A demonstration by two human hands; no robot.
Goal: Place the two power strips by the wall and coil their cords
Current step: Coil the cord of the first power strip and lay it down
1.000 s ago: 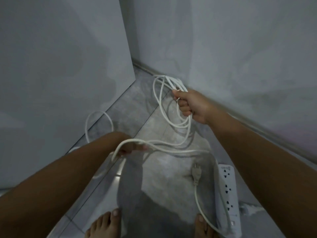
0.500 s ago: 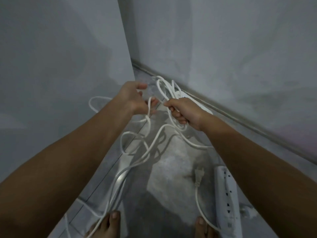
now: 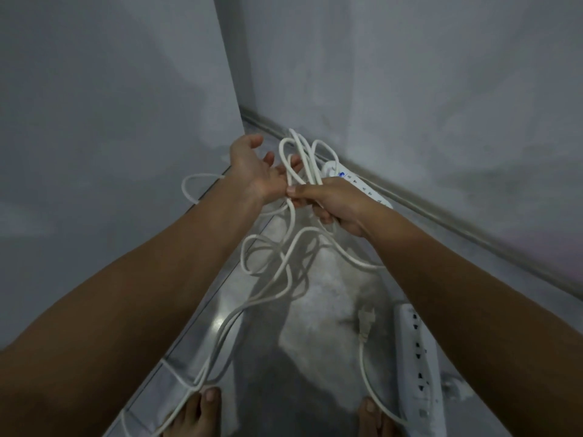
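My right hand (image 3: pixel 331 205) grips a bundle of white cord loops (image 3: pixel 301 156) above the floor. My left hand (image 3: pixel 252 167) is just left of it, palm up with fingers spread, and a cord loop runs across the fingertips. Loose cord (image 3: pixel 271 266) hangs below both hands and trails down past my left foot. One white power strip (image 3: pixel 356 181) lies along the base of the right wall behind my right hand. A second power strip (image 3: pixel 418 370) lies on the floor at lower right, its plug (image 3: pixel 366 323) beside it.
Grey walls meet in a corner (image 3: pixel 244 118) ahead. A skirting strip (image 3: pixel 473 234) runs along the right wall. My bare feet (image 3: pixel 202 414) stand on the grey tiled floor at the bottom edge, with cord lying by the left one.
My left hand rose from low down up to the right hand and let go of the cord, its fingers now spread. The right hand kept hold of the loops.
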